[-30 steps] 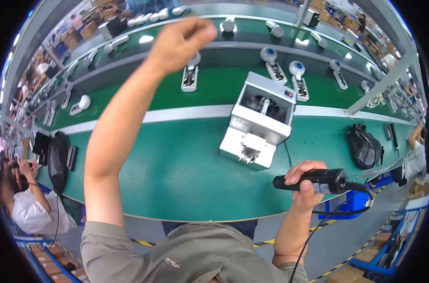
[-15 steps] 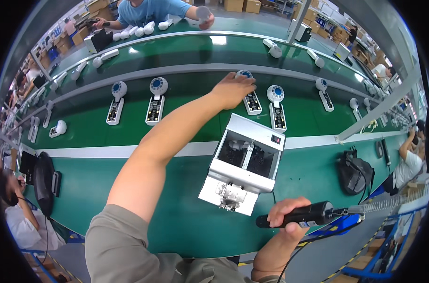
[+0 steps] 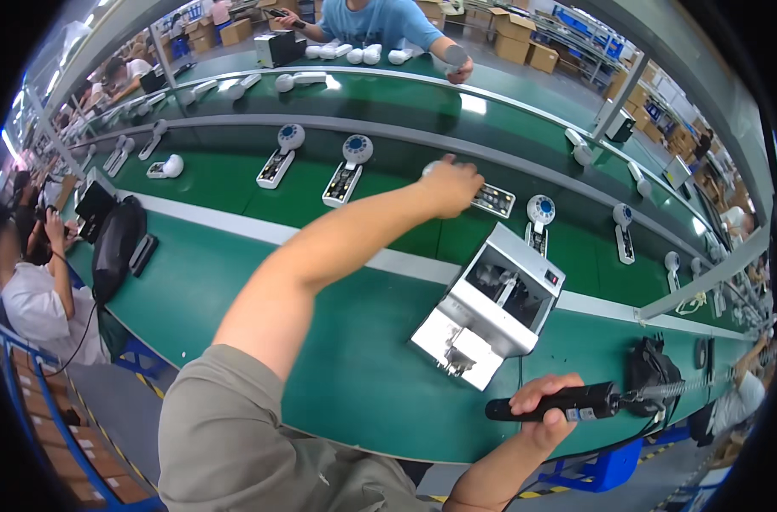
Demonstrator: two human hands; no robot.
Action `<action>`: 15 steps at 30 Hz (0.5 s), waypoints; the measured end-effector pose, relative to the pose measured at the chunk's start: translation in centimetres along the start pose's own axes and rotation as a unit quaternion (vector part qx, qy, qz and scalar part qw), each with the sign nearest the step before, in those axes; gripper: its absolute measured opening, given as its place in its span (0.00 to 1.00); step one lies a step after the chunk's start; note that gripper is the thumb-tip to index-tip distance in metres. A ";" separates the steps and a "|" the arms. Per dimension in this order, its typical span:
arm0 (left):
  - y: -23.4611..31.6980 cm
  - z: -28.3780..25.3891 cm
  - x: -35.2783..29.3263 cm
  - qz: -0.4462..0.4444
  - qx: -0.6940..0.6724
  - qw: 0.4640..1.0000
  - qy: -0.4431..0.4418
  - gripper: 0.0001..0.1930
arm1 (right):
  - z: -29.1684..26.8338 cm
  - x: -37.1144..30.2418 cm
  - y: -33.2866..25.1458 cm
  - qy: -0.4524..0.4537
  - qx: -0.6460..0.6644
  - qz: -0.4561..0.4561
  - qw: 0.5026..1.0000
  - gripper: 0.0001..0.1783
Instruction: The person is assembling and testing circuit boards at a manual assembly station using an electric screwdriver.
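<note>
My left hand [image 3: 451, 182] reaches far out over the green worktop [image 3: 235, 282] to the dark belt, fingers curled down on a flat white handheld device with a dark keypad [image 3: 493, 200]; whether they pinch it I cannot tell. My right hand [image 3: 549, 411] sits near the worktop's front edge, fingers wrapped tight round a black cylindrical electric screwdriver [image 3: 552, 403] lying level, its tip pointing left. A grey metal box fixture [image 3: 491, 305] stands between my hands
</note>
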State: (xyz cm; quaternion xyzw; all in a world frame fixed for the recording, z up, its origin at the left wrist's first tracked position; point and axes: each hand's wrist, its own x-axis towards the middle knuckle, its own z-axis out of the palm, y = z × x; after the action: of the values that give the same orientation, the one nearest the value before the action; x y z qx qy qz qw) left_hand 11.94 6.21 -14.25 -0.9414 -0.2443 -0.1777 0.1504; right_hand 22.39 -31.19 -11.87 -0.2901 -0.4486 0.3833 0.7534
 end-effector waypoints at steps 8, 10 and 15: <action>0.6 -19.7 -17.7 -0.089 -0.012 0.925 -0.370 0.14 | 0.7 0.2 -0.7 -0.007 -0.053 -0.001 0.999 0.21; 3.0 -20.5 -21.9 0.009 -0.040 0.932 -0.360 0.14 | 1.8 0.7 -2.2 -0.053 -0.049 -0.028 0.997 0.20; 10.2 -17.0 -25.6 0.158 -0.171 0.954 -0.190 0.17 | 6.9 3.4 -3.2 -0.068 -0.035 -0.111 0.991 0.20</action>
State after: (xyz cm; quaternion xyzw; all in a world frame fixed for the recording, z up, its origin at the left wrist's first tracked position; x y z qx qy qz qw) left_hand -8.13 -19.03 -11.53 -0.9959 -0.0829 -0.0085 -0.0357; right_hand 18.21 -29.43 -4.86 -0.2380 -0.5408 0.3007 0.7486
